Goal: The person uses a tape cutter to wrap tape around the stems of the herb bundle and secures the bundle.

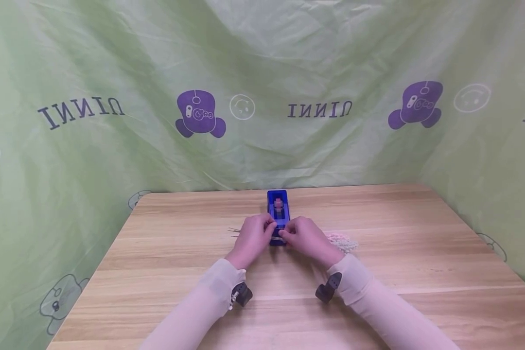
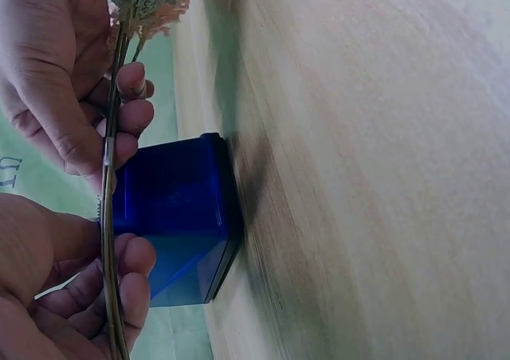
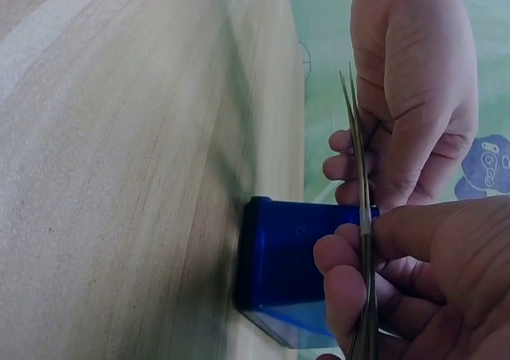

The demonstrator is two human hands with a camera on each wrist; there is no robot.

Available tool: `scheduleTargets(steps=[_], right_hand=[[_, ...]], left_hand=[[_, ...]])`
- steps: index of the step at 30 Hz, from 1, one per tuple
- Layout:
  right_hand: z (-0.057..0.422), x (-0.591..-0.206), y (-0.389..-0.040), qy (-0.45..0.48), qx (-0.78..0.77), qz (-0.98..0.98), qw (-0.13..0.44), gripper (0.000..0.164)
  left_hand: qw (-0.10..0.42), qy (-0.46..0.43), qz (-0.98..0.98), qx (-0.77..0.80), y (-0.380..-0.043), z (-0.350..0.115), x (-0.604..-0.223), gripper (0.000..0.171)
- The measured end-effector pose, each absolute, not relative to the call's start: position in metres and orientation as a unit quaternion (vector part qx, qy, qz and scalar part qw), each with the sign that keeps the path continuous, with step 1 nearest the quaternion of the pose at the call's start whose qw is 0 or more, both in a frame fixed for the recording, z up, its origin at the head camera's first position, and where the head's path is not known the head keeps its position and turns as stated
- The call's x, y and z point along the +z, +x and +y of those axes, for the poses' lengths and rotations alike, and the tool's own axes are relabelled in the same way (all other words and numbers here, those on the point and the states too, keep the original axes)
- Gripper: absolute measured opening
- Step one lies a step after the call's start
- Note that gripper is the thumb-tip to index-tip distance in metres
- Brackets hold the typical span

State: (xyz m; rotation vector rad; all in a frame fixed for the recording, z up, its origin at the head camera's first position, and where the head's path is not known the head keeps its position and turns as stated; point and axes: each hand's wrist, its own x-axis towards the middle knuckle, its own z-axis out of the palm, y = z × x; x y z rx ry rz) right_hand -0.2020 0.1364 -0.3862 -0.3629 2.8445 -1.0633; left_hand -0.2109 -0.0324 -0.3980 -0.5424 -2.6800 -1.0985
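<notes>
In the head view, my left hand [image 1: 254,237] and right hand [image 1: 308,238] meet before a blue tape dispenser [image 1: 278,194]. Between them, both hands pinch a small bunch of dried flowers [image 1: 342,241] by its thin stems [image 2: 111,185]. Pink and pale grey-green heads stick out past the right hand; the bare stem ends [image 3: 351,97] extend beyond the left. Around the stems, between the two hands, lies a shiny, clear band [image 3: 366,220] that looks like tape. The right hand's fingertips are close to that band. Behind the stems, the dispenser's blue end [image 2: 175,189] faces the wrist cameras.
A pinkish roll [image 1: 278,203] sits inside the dispenser, near the far edge of the wooden table [image 1: 179,262]. Green printed cloth [image 1: 262,155] hangs behind the table and at both sides. Black wrist cameras [image 1: 242,293] are strapped over the pale sleeves.
</notes>
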Motion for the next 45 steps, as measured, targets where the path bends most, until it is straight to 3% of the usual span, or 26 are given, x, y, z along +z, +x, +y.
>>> scheduleTargets(steps=[33, 45], right_hand=[[0.143, -0.378, -0.198, -0.194, -0.336, 0.920, 0.060, 0.017], [0.146, -0.368, -0.189, -0.198, -0.332, 0.919, 0.075, 0.007]], left_hand=[[0.074, -0.170, -0.909, -0.374, -0.201, -0.038, -0.400, 0.013], [-0.057, -0.294, -0.903, -0.307, -0.199, -0.054, -0.391, 0.024]])
